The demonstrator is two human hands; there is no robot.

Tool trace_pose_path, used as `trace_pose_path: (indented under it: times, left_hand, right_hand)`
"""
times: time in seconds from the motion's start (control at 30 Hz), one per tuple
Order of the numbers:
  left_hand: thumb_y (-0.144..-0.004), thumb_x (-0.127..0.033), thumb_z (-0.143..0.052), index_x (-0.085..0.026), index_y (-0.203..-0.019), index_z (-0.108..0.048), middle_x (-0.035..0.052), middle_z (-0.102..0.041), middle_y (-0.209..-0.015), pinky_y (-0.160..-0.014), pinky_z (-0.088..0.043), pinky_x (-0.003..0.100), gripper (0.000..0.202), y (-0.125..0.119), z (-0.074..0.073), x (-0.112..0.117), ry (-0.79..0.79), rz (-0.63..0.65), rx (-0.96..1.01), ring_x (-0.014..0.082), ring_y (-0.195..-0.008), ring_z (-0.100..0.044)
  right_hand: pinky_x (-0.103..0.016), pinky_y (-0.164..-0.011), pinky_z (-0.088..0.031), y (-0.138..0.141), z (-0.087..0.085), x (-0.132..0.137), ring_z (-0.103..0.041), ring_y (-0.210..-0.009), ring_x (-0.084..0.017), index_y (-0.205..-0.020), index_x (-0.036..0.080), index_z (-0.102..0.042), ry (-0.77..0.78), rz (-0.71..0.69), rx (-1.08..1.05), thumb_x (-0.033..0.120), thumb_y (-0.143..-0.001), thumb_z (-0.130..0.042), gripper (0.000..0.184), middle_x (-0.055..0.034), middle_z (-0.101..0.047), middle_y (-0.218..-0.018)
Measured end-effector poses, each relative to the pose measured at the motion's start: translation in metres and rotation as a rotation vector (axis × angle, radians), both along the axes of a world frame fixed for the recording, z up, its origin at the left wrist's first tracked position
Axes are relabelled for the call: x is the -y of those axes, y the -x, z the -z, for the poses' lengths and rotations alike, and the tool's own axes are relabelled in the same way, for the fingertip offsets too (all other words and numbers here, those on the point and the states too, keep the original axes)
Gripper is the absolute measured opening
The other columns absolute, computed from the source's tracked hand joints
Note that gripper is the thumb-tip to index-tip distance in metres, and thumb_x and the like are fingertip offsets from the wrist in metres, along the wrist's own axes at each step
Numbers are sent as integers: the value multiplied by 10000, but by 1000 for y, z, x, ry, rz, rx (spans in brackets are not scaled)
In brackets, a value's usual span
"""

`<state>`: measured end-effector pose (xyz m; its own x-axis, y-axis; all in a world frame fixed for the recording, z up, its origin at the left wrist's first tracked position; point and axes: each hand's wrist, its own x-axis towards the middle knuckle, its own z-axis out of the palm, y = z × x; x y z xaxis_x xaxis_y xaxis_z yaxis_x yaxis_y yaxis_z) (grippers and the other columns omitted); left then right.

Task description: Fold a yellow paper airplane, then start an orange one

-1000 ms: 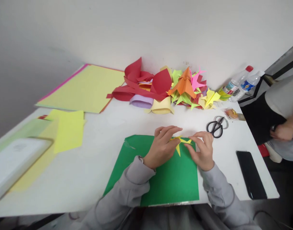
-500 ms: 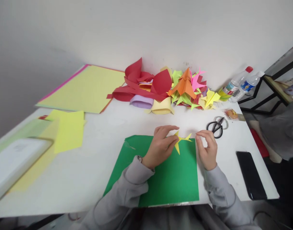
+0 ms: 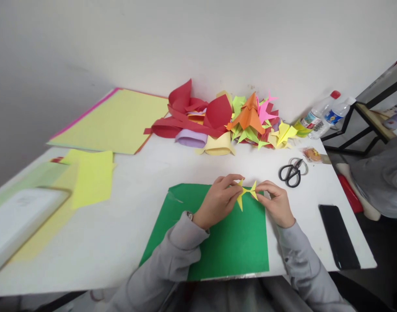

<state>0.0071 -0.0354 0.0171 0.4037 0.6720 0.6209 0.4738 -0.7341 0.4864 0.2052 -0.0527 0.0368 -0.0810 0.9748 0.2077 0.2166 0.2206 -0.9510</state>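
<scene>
Between my two hands is a small yellow folded-paper plane [image 3: 248,190], with pointed wings and a forked end. My left hand [image 3: 219,198] pinches its body from the left, hiding part of it. The fingertips of my right hand [image 3: 276,201] are closed on the forked end at the right. Both hands hold it just above a green sheet [image 3: 231,247] lying on the white table [image 3: 120,255].
Red, purple and yellow paper shapes [image 3: 214,117] and folded planes [image 3: 250,117] pile up by the wall. Scissors [image 3: 292,173], a phone [image 3: 338,236] and two bottles [image 3: 328,117] are at the right. Yellow sheets [image 3: 94,177] and a white box [image 3: 26,221] lie left.
My right hand has moved left from beside the plane and taken hold of its forked end. My left hand keeps its pinch in nearly the same place.
</scene>
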Motion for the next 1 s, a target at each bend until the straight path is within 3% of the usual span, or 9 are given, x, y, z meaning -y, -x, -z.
trace_pose_path:
  times: [0.37,0.57,0.73,0.9,1.0]
  left_hand:
    - [-922,-94,-469,-180,-804,-646,88,-682,-1118,-802,-464,330,229,1,-3,0,-33,16,-58,151,-842,-653]
    - [-894,-48,-481,-180,-792,-622,86,-687,-1095,-786,-452,327,219,2,-1,-1,-99,-16,-73,145,-817,-653]
    - [-875,-21,-477,-177,-819,-619,86,-688,-1090,-779,-449,322,219,3,0,-2,-116,-30,-91,140,-799,-653]
    - [-883,-21,-450,-177,-806,-623,88,-689,-1093,-784,-444,323,245,1,-1,-1,-100,-6,-148,144,-825,-657]
    - [-887,-23,-448,-172,-800,-622,92,-690,-1088,-789,-441,327,245,0,0,0,-101,1,-168,148,-829,-656]
  right_hand:
    - [-297,-687,-528,0,3,-4,-638,-692,-168,-676,205,-730,195,-56,-104,296,-646,-816,129,-22,-702,-723]
    - [-299,-712,-522,-1,2,-2,-631,-711,-160,-759,211,-743,156,-11,-81,255,-680,-764,93,-18,-700,-759]
    - [-296,-733,-511,-7,-1,0,-642,-782,-166,-910,219,-750,194,-10,-109,347,-780,-720,185,-33,-716,-852]
    - [-293,-659,-484,-4,3,-1,-597,-682,-157,-738,205,-750,150,49,-28,407,-760,-743,203,-32,-700,-750]
    - [-296,-645,-474,-1,6,-1,-588,-653,-153,-728,214,-760,110,92,-27,376,-752,-753,164,-24,-696,-710]
